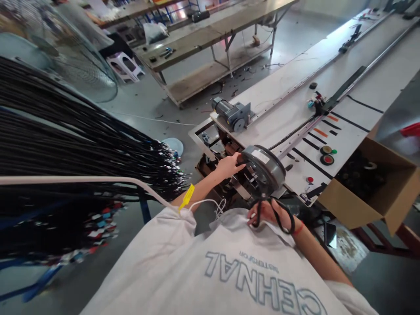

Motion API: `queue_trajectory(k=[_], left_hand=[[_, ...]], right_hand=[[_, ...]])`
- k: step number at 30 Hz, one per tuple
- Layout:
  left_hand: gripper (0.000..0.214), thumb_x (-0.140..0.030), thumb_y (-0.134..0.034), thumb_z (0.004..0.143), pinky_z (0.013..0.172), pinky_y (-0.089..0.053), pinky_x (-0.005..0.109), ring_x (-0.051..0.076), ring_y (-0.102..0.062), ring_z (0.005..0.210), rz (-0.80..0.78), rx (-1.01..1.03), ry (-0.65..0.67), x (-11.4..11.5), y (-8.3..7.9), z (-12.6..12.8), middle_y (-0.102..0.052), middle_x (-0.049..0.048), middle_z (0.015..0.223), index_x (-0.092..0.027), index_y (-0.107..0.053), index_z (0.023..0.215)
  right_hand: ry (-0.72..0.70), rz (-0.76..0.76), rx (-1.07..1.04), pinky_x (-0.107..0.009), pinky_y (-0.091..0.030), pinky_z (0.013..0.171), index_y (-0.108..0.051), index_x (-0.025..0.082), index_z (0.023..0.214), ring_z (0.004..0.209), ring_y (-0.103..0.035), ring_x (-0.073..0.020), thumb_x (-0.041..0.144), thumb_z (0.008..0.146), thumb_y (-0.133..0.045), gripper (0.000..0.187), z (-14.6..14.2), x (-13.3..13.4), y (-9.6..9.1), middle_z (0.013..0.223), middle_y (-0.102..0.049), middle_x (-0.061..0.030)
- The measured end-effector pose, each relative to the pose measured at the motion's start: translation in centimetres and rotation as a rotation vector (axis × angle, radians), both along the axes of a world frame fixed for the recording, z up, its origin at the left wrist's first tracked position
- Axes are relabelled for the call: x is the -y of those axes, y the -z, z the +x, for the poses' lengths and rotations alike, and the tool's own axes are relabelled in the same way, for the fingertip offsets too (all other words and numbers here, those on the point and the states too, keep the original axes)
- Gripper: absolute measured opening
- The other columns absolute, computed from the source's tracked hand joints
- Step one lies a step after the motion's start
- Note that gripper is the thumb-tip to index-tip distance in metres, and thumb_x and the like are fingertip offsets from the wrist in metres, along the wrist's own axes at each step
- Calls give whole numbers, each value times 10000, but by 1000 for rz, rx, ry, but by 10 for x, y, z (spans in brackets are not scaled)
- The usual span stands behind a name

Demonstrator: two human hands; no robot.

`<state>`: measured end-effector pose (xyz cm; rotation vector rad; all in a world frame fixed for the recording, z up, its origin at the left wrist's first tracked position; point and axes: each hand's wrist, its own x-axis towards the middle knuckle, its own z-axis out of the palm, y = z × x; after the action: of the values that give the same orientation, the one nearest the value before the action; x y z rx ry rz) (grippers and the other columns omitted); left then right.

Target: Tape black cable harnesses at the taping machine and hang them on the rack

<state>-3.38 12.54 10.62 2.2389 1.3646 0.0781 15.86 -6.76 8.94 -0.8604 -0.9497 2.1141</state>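
Touching motor (pixel 264 169) rim: left hand (pixel 229 166); right hand (pixel 271 215) below grips cable (pixel 283 217).

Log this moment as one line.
left hand: on round grey metal motor housing | right hand: grip on looped black cable | open brown cardboard box beside white workbench

The round motor housing (pixel 265 168) that your left hand (pixel 229 165) holds at the rim is grey metal, smooth with a dull sheen, and carries a white paper label. The cord (pixel 286 212) closed in your right hand (pixel 267 212) is black, rubbery and matt. Your shirt (pixel 197 262) is soft white cloth with printed lettering. The tabletop (pixel 295 96) is smooth, white and slightly glossy. The box (pixel 377 205) is plain matt brown cardboard. The cable bundle (pixel 65 131) looks plastic-sheathed, black and faintly shiny.
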Motion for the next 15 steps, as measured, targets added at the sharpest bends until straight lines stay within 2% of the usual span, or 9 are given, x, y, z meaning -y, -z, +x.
queue_trajectory(k=[1,2,5,7,9,11,12,13,15], left_hand=[[542,-485,-635,847,772,-463,308,278,-667,870,-13,3,4,0,-1,1,-694,89,868,-174,-529,1278],[574,-482,-649,839,789,-462,319,287,-666,885,-16,4,-3,1,0,2,-690,95,870,-170,-513,1302],[727,-423,-692,825,862,-445,362,319,-655,963,54,-33,-85,1,5,6,-678,139,934,-138,-392,1423],[729,-382,-694,830,894,-430,381,335,-631,1031,139,-58,-164,-3,12,4,-661,180,1022,-110,-387,1432],[544,-399,-683,831,872,-439,377,337,-626,1024,117,-59,-184,-7,20,-1,-662,189,1009,-80,-580,1259],[404,-470,-653,834,781,-464,349,297,-655,864,-119,40,-90,-6,29,-8,-677,150,824,-79,-716,916],[446,-519,-618,845,717,-470,332,254,-649,736,-300,145,-27,-3,34,-10,-660,122,707,-90,-713,770],[524,-574,-561,863,650,-466,317,205,-612,606,-495,279,24,3,40,-11,-634,98,615,-100,-693,682],[644,-651,-423,899,551,-442,290,129,-508,457,-812,590,39,23,52,-7,-633,84,581,-100,-688,697]], right_hand=[[-87,-86,-93,-391,-526,769,-590,182,859,838,-657,-249,863,762,-356,726,-19,-14,2,844,-657,-116],[-111,-152,-127,-367,-532,719,-576,181,812,776,-658,-232,882,757,-306,754,-35,-30,5,787,-652,-112],[57,-227,3,-238,-442,457,-467,212,625,475,-540,-137,870,758,-341,683,-56,-64,17,565,-583,-61],[99,-210,92,-212,-308,341,-391,229,563,354,-414,-102,861,762,-353,663,-46,-62,15,473,-531,-40],[-10,-175,107,-235,-264,313,-391,237,558,320,-398,-117,875,758,-314,673,-22,-38,4,469,-541,-59],[-85,-151,119,-283,-296,320,-432,251,574,325,-433,-159,883,759,-258,681,9,-6,-12,504,-569,-84],[-67,-151,145,-312,-319,331,-448,264,580,329,-439,-177,881,760,-231,678,24,10,-18,510,-567,-89],[-27,-157,190,-341,-343,346,-460,280,580,337,-445,-195,879,758,-210,673,39,22,-22,511,-560,-92],[117,-161,421,-379,-382,378,-459,302,555,349,-455,-217,875,750,-148,681,61,37,-23,497,-537,-96]])
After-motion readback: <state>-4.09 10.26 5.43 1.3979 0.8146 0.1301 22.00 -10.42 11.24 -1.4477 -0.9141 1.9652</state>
